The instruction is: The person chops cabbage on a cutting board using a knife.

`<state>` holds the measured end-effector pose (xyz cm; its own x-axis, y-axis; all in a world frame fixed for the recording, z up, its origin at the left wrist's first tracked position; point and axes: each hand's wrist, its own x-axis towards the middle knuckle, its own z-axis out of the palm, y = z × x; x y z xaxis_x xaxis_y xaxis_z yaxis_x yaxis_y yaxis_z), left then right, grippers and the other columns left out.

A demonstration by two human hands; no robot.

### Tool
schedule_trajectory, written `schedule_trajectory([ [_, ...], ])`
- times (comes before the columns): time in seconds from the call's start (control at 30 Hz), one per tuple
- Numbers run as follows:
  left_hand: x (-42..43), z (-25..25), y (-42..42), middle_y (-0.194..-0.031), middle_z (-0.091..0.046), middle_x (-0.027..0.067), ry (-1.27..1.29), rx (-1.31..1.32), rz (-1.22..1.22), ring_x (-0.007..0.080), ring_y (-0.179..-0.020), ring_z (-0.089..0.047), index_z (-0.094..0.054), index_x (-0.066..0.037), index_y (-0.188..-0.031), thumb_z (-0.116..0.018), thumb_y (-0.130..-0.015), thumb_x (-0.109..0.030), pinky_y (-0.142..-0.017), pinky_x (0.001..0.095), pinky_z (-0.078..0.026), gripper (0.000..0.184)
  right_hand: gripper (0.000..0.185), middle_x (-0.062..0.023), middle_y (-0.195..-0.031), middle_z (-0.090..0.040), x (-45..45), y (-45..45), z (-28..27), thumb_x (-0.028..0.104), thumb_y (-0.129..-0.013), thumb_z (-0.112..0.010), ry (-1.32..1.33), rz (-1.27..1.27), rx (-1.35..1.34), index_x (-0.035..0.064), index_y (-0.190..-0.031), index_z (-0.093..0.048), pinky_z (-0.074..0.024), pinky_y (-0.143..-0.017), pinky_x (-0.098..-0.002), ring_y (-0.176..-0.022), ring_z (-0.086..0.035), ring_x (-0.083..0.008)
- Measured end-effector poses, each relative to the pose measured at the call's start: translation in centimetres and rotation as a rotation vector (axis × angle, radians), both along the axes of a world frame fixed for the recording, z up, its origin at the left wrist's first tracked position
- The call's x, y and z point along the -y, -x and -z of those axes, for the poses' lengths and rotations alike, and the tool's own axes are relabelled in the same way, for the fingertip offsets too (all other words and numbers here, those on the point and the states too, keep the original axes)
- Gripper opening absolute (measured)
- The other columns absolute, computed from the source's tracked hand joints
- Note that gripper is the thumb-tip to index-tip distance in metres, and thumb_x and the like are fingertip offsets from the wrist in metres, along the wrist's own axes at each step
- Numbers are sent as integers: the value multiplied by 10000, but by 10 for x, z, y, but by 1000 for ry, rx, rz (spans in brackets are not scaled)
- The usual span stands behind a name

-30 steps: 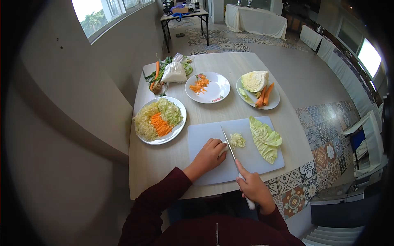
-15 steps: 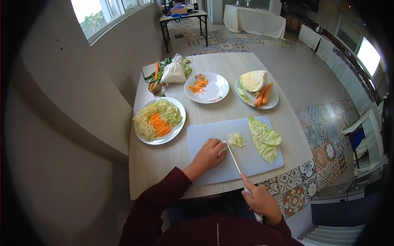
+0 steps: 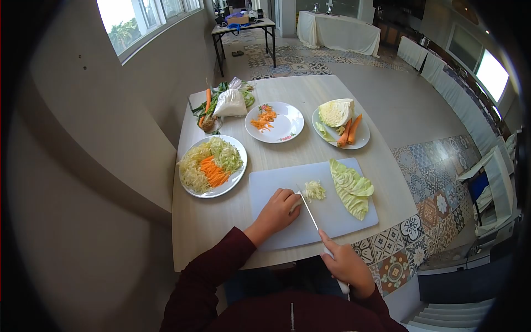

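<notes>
My right hand (image 3: pixel 348 265) is wrapped round the white handle of a knife (image 3: pixel 311 213), whose blade points up and left over the cutting board (image 3: pixel 265 185). My left hand (image 3: pixel 278 210) is closed on a piece of cabbage (image 3: pixel 297 204), mostly hidden under the curled fingers. The blade lies right beside those fingers and the cabbage. Just beyond the knife tip is a small heap of shredded cabbage (image 3: pixel 315 190). Loose cabbage leaves (image 3: pixel 352 188) lie on the board's right side.
A plate (image 3: pixel 241 172) with shredded cabbage and carrot strips stands at left. Behind the board are a plate (image 3: pixel 290 123) with carrot shavings and a plate (image 3: pixel 362 141) with half a cabbage and carrots. A bag of white contents (image 3: pixel 230 103) rests by vegetables at the back left.
The whole view has shifted slightly, with the table's things a little lower and further left. Both hands keep their hold, and the knife stays beside the left fingers.
</notes>
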<state>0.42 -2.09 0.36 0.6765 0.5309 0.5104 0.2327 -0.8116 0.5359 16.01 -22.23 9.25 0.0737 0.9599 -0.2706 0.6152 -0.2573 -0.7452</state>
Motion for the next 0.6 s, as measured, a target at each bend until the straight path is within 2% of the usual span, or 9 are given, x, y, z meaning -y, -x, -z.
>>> schedule_trajectory([
  [0.07,0,0,0,-1047,-618,146,-4,-1,2,343,-1013,-595,-649,-29,-1095,-726,-778,-38,-889,410,-514,327,628,-218,-590,-607,-7,0,9,151,-938,-563,-21,-21,54,68,-1536,-390,-549,-597,-397,-526,-662,-321],
  [0.17,-2,2,1,-1045,-618,148,-18,-11,-1,343,-1015,-595,-651,-30,-1089,-723,-767,-38,-890,412,-514,331,637,-282,-669,-602,-12,3,15,158,-919,-577,-100,-27,125,66,-1525,-403,-533,-674,-427,-642,-660,-415],
  [0.27,-4,1,3,-1038,-622,145,-39,-31,-28,342,-1010,-599,-657,-33,-1082,-723,-762,-38,-887,412,-516,327,634,-306,-717,-592,-14,3,21,162,-907,-591,-138,1,89,75,-1513,-426,-511,-702,-438,-697,-635,-455],
  [0.37,-4,-1,5,-1035,-630,141,-9,-29,-52,340,-1002,-606,-662,-35,-1076,-728,-764,-36,-883,411,-520,318,621,-299,-708,-592,-13,1,11,155,-900,-599,-104,30,51,88,-1500,-453,-510,-687,-429,-677,-631,-440],
  [0.47,-6,1,4,-1046,-637,139,8,-2,-38,338,-1003,-612,-664,-33,-1074,-737,-772,-40,-879,409,-523,311,590,-319,-711,-595,-10,-3,11,169,-899,-593,-147,44,27,81,-1473,-489,-496,-668,-497,-672,-619,-491],
  [0.57,-5,4,2,-1063,-641,140,2,8,-22,335,-1015,-615,-663,-30,-1080,-744,-787,-49,-879,405,-525,305,584,-304,-693,-582,-5,-8,9,177,-895,-609,-94,74,-44,98,-1465,-506,-488,-644,-480,-651,-610,-478],
  [0.6,-5,4,2,-1067,-642,141,8,4,-20,334,-1020,-616,-663,-29,-1082,-745,-793,-54,-881,404,-525,302,588,-241,-657,-591,-3,-11,12,165,-904,-606,-97,69,-31,108,-1478,-496,-500,-609,-429,-589,-610,-373],
])
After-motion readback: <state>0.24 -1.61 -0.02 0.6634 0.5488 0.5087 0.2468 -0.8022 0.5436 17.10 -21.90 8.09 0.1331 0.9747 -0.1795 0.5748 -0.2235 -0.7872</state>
